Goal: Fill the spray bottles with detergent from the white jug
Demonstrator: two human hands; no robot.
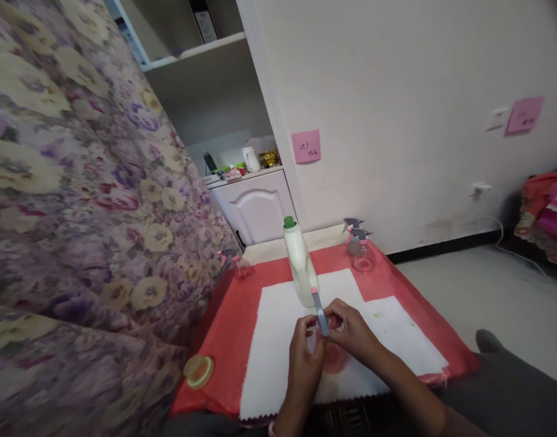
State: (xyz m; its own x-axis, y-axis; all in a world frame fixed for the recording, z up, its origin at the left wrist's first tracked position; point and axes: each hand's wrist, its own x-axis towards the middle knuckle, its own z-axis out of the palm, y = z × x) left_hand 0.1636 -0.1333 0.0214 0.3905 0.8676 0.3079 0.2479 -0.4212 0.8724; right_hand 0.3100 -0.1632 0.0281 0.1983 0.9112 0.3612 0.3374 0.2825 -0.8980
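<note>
My left hand (308, 352) and my right hand (351, 328) meet over a white cloth, fingers closed around the neck of a spray bottle. Its grey trigger head (321, 312) points away from me and ends in a pink nozzle (314, 291). Below my fingers the clear, round body (335, 358) shows reddish; my fingers cover much of the collar. Just beyond stands a tall, pale bottle (300, 264) with a green top (290, 223). Whether the trigger head is fully screwed on, I cannot tell.
Two spray bottles (363, 258) stand at the table's back right, another (242, 269) at the back left. A yellowish round lid or cup (199, 371) lies front left on the red tablecloth (223, 340). Folded white cloth (408, 340) lies right. A floral curtain (100, 212) borders the left side.
</note>
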